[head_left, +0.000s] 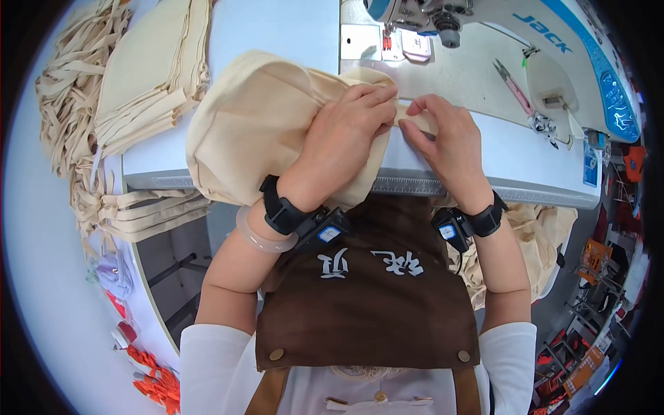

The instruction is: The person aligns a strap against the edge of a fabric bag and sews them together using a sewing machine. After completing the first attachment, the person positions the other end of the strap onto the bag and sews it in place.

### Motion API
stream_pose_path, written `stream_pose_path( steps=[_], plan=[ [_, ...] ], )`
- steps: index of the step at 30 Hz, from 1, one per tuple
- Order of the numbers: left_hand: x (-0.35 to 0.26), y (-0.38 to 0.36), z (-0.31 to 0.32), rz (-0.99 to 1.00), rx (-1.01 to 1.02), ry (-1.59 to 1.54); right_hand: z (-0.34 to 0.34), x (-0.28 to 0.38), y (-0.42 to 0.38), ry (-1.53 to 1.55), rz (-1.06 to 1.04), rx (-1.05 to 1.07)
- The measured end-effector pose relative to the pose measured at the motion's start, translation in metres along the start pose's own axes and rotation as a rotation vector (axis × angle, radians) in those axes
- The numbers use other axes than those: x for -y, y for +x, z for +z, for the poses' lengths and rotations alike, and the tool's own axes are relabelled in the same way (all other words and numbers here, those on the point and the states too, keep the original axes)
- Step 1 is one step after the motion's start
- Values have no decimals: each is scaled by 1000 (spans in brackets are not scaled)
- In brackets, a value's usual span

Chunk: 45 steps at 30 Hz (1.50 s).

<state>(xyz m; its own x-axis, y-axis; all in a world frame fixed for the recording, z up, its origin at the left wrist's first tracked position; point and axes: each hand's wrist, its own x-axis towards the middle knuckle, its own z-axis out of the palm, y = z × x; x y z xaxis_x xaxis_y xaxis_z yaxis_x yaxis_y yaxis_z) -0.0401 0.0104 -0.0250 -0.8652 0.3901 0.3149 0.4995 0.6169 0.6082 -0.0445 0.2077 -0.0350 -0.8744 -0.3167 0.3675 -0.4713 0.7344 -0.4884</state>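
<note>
A cream canvas bag (242, 124) lies bunched at the front of the sewing table. My left hand (349, 131) is closed on its gathered upper edge, fingers bent over the cloth. Just to the right, my right hand (446, 135) has thumb and forefinger around a short cream fabric strip (420, 123) that reaches towards the bag. Part of the strip is hidden behind the fingers. Beyond both hands stands the sewing machine (449, 17), its presser foot (387, 43) above the needle plate, apart from the cloth.
Pink-handled thread snips (515, 90) lie on the machine bed at right. A stack of cream canvas panels (152, 62) and a heap of straps (69, 83) are at left. A ruler (408, 185) runs along the table's front edge. More cream cloth (532, 242) hangs at lower right.
</note>
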Motion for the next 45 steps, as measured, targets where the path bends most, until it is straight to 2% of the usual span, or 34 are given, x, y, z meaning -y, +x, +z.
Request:
stream_pose_path(
  steps=[11, 16, 22, 25, 28, 29, 32, 35, 40, 45],
  plan=[
    [36, 29, -7, 55, 0, -19, 14, -23, 52, -51, -44, 5],
    [48, 46, -8, 27, 31, -6, 13, -27, 73, -78, 30, 36],
    [48, 59, -10, -34, 55, -6, 27, -53, 79, -153, -82, -130],
    [51, 60, -5, 16, 10, -4, 23, -52, 83, -162, -62, -86],
    [50, 60, -7, 9, 16, -25, 29, -60, 80, -233, -147, -134],
    [49, 61, -8, -7, 29, -39, 33, -67, 79, -230, -140, -112],
    [54, 59, 0, 88, -103, -22, 40, -78, 78, -161, -69, -77],
    [48, 61, -6, -62, -1, -91, 37, -69, 81, -22, 52, -106],
    [48, 61, -5, -108, 18, -153, 39, -71, 80, -24, 123, -95],
    [46, 62, -5, -44, -16, -64, 49, -86, 77, -95, -38, -162]
  ],
)
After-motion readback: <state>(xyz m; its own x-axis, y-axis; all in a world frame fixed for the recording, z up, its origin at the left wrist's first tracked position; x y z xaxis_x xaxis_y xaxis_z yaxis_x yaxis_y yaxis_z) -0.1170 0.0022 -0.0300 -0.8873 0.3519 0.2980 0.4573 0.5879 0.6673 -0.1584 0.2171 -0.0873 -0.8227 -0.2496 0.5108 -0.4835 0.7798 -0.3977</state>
